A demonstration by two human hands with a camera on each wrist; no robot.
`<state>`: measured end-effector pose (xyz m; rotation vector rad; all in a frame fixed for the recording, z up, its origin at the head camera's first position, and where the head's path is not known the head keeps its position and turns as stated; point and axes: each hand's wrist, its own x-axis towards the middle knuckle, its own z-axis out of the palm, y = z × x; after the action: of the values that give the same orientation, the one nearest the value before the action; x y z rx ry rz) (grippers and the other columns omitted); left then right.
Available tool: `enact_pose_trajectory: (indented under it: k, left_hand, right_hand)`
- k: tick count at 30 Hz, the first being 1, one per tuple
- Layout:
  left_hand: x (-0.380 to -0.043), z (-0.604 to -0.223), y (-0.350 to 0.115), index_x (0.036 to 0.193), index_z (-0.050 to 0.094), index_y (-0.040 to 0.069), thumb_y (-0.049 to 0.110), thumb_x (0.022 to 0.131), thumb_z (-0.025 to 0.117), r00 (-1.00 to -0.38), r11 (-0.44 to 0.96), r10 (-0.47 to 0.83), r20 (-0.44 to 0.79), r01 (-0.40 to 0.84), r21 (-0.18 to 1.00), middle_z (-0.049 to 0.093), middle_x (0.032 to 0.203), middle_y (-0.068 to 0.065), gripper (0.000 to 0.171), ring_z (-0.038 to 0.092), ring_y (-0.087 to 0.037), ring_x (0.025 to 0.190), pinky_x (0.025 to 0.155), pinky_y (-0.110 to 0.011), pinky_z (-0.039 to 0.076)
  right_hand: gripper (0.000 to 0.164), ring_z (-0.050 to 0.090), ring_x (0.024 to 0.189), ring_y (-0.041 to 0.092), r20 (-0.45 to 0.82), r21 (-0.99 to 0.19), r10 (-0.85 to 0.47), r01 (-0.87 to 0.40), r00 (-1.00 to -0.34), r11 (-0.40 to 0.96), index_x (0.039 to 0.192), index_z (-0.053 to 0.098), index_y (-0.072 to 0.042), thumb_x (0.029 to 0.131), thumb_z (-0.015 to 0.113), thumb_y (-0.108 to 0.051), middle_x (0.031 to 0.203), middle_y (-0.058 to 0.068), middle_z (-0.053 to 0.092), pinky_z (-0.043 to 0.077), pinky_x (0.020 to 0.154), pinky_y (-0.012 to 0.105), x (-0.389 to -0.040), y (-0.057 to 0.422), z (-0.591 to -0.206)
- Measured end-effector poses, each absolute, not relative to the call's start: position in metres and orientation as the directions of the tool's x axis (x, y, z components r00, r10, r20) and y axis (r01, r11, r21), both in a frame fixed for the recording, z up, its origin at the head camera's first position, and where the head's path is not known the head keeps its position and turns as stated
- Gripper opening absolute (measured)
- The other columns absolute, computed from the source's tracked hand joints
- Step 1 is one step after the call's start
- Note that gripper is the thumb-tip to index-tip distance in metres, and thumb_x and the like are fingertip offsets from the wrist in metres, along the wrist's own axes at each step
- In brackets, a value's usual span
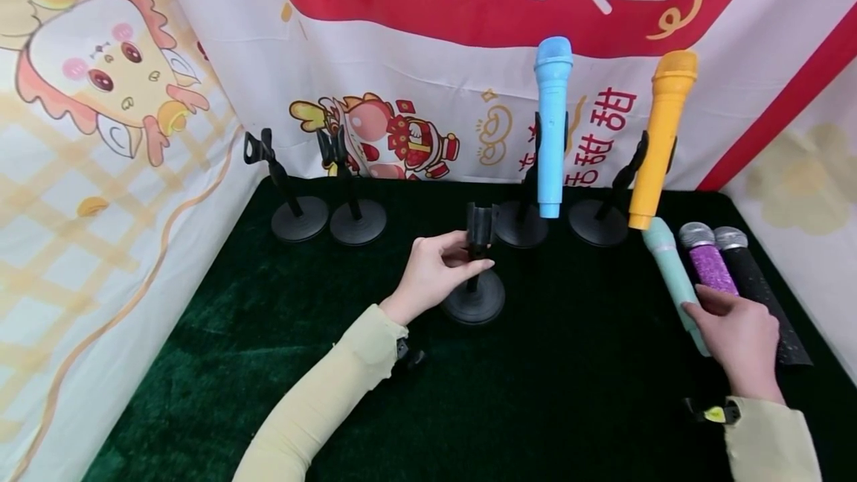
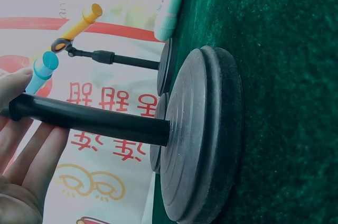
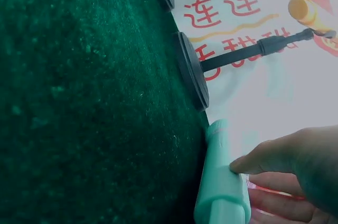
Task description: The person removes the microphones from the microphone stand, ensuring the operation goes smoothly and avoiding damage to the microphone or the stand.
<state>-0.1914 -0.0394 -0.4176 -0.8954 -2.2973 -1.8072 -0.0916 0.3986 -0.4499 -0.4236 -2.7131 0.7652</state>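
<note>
My left hand [image 1: 428, 277] grips the upright pole of a black desktop microphone stand [image 1: 475, 302], just below its clip. In the left wrist view the stand's round base [image 2: 198, 134] appears right at the green cloth. On the right, my right hand [image 1: 743, 337] holds a mint-green microphone [image 1: 672, 268] that lies on the cloth, the thumb on one side and the fingers on the other. A purple glitter microphone [image 1: 713, 268] and a black microphone [image 1: 753, 277] lie close beside it, partly covered by the right hand in the head view.
At the back, a blue microphone [image 1: 552, 132] and a yellow-orange microphone [image 1: 663, 140] sit tilted in two black stands. Two more stands [image 1: 300, 219] with bare clips are at the back left. Dark green cloth [image 1: 535, 393] covers the table, with printed fabric [image 1: 254, 73] hanging behind.
</note>
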Motion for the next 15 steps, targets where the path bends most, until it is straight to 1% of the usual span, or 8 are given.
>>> enact_pose_trajectory:
  k: [7,10,12,15]
  left_hand:
    - [-0.192,-0.418,-0.039,0.116,0.073,0.017,0.025,0.091,0.080,-0.829,0.134,0.386,0.405,0.485,0.864,0.074,0.107,0.004,0.028,0.072,-0.009,0.089,0.077,-0.029,0.061]
    - [-0.193,-0.420,-0.039,0.116,0.073,0.017,0.025,0.091,0.080,-0.828,0.130,0.389,0.403,0.482,0.866,0.074,0.107,0.003,0.028,0.072,-0.009,0.089,0.078,-0.029,0.061]
    - [-0.193,-0.420,-0.039,0.116,0.073,0.016,0.024,0.091,0.080,-0.828,0.128,0.391,0.401,0.481,0.867,0.074,0.107,0.003,0.028,0.072,-0.009,0.089,0.078,-0.029,0.061]
    - [-0.193,-0.420,-0.039,0.116,0.073,0.016,0.024,0.091,0.080,-0.828,0.124,0.391,0.402,0.481,0.868,0.074,0.108,0.003,0.028,0.072,-0.010,0.089,0.078,-0.029,0.061]
  right_hand:
    - [0.044,0.055,0.105,0.053,0.225,-0.521,0.301,0.146,-0.927,0.841,0.126,0.067,0.006,0.093,0.075,-0.023,0.110,0.028,0.069,0.038,0.083,0.060,-0.108,0.394,-0.449]
    - [0.042,0.057,0.099,0.054,0.252,-0.501,0.289,0.131,-0.924,0.856,0.124,0.068,0.008,0.091,0.075,-0.019,0.106,0.029,0.070,0.037,0.077,0.059,-0.112,0.394,-0.450]
    - [0.041,0.056,0.095,0.054,0.260,-0.491,0.295,0.137,-0.919,0.860,0.123,0.068,0.008,0.091,0.074,-0.018,0.104,0.029,0.070,0.036,0.073,0.058,-0.113,0.394,-0.451]
    - [0.041,0.054,0.093,0.056,0.252,-0.486,0.312,0.159,-0.916,0.859,0.123,0.067,0.008,0.092,0.073,-0.019,0.104,0.031,0.069,0.036,0.073,0.060,-0.113,0.397,-0.452]
